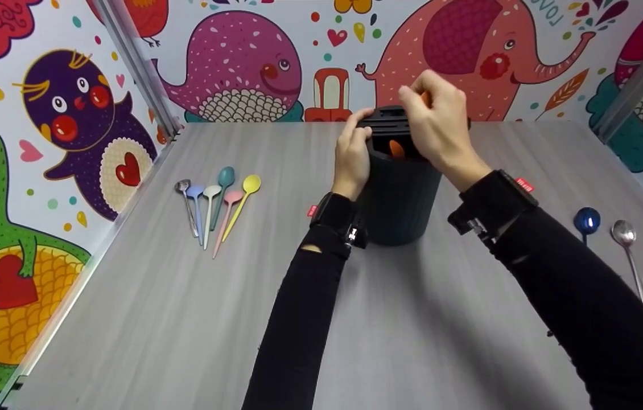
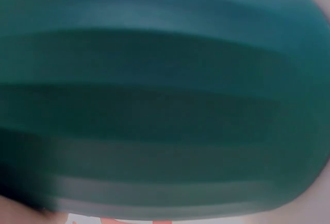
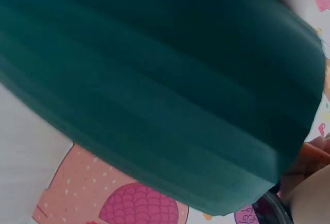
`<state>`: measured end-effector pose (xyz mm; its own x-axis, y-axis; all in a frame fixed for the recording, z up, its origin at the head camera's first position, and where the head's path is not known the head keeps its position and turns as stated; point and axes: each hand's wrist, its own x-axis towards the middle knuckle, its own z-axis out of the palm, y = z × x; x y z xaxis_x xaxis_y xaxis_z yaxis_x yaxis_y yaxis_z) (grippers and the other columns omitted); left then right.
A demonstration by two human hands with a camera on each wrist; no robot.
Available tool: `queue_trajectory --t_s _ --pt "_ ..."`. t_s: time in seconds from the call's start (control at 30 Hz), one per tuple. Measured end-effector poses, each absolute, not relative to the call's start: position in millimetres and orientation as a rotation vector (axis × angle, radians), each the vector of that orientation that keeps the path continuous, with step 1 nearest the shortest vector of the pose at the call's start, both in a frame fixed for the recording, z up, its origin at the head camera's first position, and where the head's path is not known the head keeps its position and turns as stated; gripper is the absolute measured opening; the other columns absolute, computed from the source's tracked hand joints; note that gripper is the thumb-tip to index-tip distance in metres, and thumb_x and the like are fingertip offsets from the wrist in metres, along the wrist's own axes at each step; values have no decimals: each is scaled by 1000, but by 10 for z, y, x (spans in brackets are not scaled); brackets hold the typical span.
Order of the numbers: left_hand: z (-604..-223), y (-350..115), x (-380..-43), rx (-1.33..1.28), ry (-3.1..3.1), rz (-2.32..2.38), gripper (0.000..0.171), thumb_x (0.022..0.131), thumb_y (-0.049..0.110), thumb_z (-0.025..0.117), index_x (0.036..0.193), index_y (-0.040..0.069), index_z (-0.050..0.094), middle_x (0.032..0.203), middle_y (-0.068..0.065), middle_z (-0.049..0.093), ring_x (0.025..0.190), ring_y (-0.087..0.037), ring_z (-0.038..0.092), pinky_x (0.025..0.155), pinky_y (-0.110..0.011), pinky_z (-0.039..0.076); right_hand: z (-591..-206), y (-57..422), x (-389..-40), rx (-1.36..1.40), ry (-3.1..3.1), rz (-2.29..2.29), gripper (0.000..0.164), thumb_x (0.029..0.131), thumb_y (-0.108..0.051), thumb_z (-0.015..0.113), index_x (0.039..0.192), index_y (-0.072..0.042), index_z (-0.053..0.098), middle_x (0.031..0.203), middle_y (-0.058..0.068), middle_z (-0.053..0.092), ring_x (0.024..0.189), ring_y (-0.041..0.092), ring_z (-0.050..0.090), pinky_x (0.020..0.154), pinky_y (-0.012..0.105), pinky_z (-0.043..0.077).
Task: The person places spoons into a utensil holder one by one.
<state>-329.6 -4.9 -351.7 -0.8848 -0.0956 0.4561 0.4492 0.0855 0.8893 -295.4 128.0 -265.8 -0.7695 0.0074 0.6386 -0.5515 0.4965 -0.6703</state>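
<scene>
A tall dark green ribbed bin (image 1: 398, 199) stands upright on the table, a black lid (image 1: 387, 122) at its top with an opening at the front. My left hand (image 1: 353, 156) holds the lid at its left edge, fingers bent over it. Above the opening, my right hand (image 1: 438, 122) grips an orange spoon (image 1: 396, 149), whose lower end shows inside the mouth. Most of the spoon is hidden by the hand and lid. The bin's ribbed wall (image 2: 165, 116) fills the left wrist view. In the right wrist view, a bit of orange handle (image 3: 315, 153) shows at the fingers.
Left on the grey table (image 1: 145, 319) lie several spoons fanned out, among them a yellow spoon (image 1: 251, 184) and a pink spoon (image 1: 233, 197). A blue spoon (image 1: 587, 220) and a silver spoon (image 1: 623, 233) lie at the right. Printed panels (image 1: 242, 62) enclose the table's back and sides.
</scene>
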Motion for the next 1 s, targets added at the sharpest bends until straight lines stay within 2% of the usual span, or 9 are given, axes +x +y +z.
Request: queue_trajectory --t_s 0.2,0.37,0.6,0.8,1.0 --pt "-3523 -42 -3291 -353 -1977 -1846 48 96 14 36 136 6 61 135 -9 61 110 -15 55 95 -25 41 -2767 1293 -2957 587 -2225 1000 27 103 -19 51 89 3 59 75 10 52 70 20 47 66 30 36" --pt "-3523 -41 -3292 -362 -1971 -1858 48 96 13 36 137 6 61 135 -9 61 109 -15 55 94 -25 42 -2773 1319 -2947 613 -2298 834 27 105 -19 49 91 2 58 79 16 56 74 28 53 69 38 40" --pt "-3522 -54 -3299 -373 -1976 -1838 48 97 13 36 137 6 60 136 -10 60 109 -16 55 94 -25 41 -2683 1370 -2911 499 -2414 553 31 106 -26 43 99 1 56 85 19 60 78 37 58 74 51 51" --pt "-3527 -63 -3302 -368 -1975 -1839 47 97 12 36 138 6 60 139 -10 59 115 -16 55 99 -25 40 -2636 1431 -2931 452 -2449 466 36 108 -28 40 99 3 57 83 20 58 78 39 56 73 50 45" --pt "-3520 -61 -3293 -368 -1977 -1852 48 97 12 36 138 5 59 139 -10 59 115 -16 54 98 -24 39 -2612 1462 -2941 467 -2479 404 43 109 -31 41 95 3 64 82 21 61 80 38 57 75 49 41"
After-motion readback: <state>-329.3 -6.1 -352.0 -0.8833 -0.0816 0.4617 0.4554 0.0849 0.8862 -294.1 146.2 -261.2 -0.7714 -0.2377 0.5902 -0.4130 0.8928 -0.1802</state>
